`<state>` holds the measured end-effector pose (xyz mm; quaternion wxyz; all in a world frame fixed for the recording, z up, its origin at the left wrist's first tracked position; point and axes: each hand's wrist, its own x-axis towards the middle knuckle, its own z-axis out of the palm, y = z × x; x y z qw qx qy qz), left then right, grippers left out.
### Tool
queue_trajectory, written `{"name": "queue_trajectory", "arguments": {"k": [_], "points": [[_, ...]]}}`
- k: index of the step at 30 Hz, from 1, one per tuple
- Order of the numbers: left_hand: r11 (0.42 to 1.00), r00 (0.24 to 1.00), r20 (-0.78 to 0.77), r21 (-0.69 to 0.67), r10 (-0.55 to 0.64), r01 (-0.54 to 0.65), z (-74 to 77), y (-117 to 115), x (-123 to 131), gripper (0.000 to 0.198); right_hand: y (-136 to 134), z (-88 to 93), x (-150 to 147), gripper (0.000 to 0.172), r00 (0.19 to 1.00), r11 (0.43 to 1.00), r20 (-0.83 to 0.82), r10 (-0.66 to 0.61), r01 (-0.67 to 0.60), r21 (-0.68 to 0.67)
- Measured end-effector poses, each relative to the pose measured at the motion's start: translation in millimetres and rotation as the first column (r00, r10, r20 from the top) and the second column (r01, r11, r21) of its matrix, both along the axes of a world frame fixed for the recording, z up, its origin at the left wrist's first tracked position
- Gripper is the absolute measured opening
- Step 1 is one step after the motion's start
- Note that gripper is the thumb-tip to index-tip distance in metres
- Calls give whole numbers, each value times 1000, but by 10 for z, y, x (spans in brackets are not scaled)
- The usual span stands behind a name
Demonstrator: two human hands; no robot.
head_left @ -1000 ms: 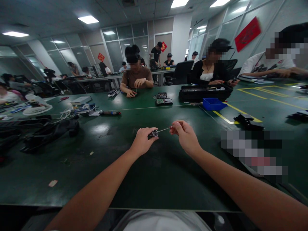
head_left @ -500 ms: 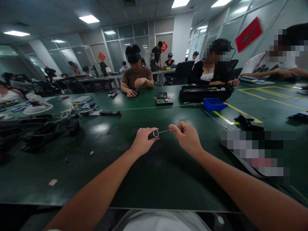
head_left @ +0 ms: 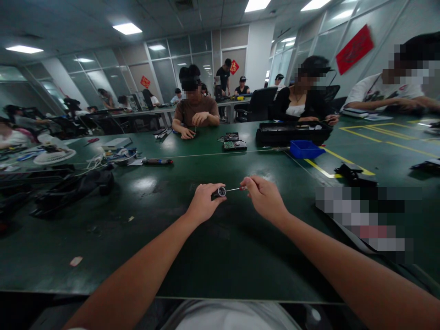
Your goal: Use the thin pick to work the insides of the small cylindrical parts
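Between the thumb and fingers of my left hand (head_left: 203,201) is a small dark cylindrical part (head_left: 221,192) with a pale ring around its round end. My right hand (head_left: 264,195) grips a screwdriver (head_left: 243,188) by its reddish handle. The thin metal shaft points left, and its tip meets the right side of the cylindrical part; whether it sits in a screw is too small to see. Both hands are just above the green table (head_left: 220,256), near the middle of the view.
Ahead lie opened hard drives (head_left: 235,145), a black casing (head_left: 294,134) and a blue tray (head_left: 305,149). Black plastic housings (head_left: 74,190) and a pen-like tool (head_left: 157,162) are on the left. A blurred sheet (head_left: 360,224) lies right. Across the table a person (head_left: 196,110) works.
My right hand has turned slightly and moved a little lower, the screwdriver still in it. My left hand and the cylindrical part have barely shifted.
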<state>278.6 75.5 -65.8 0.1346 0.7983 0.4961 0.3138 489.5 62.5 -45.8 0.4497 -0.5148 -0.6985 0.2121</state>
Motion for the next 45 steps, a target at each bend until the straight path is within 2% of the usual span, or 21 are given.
{"name": "queue_trajectory", "arguments": {"k": [3,7,10,13,16,19,21,24,26,29,34,45], "points": [[1000,1000,9,13,7,-8,-10,5,-10,35,-15,-23,-13,25,997,999,-50,53,-52,14],[1000,1000,5,17,9,-9,-42,27,-29,36,-49,-26,-26,28,991,993,-60,121,-121,6],[1000,1000,2,4,0,0,-46,35,-28,35,-39,-37,-31,30,993,996,-75,89,-89,4],[1000,1000,17,2,17,-17,-32,32,-21,36,0,-58,-39,21,980,998,-190,57,-58,-2],[1000,999,29,-3,26,-26,-19,27,-16,35,47,-71,-50,21,954,997,-295,54,-66,-31],[1000,999,35,-13,14,-13,-11,22,-14,35,101,-100,-55,25,907,993,-416,60,-98,-71],[1000,999,34,7,-13,12,-7,19,-17,35,141,-128,-48,26,838,983,-545,38,-128,-129],[998,1000,19,59,-25,23,-4,20,-24,34,188,-151,-22,28,765,942,-644,15,-227,-247],[998,1000,13,61,-12,11,-7,24,-26,35,199,-148,-5,29,761,934,-648,25,-249,-256],[1000,1000,11,24,-14,14,-19,29,-18,36,185,-142,2,27,768,967,-640,6,-167,-191],[999,999,13,11,-31,31,-33,31,-7,38,130,-153,-4,27,870,995,-493,18,-63,-76],[1000,1000,-10,8,-13,13,-7,16,2,38,84,-109,-53,24,911,1000,-412,18,-23,-7]]}}
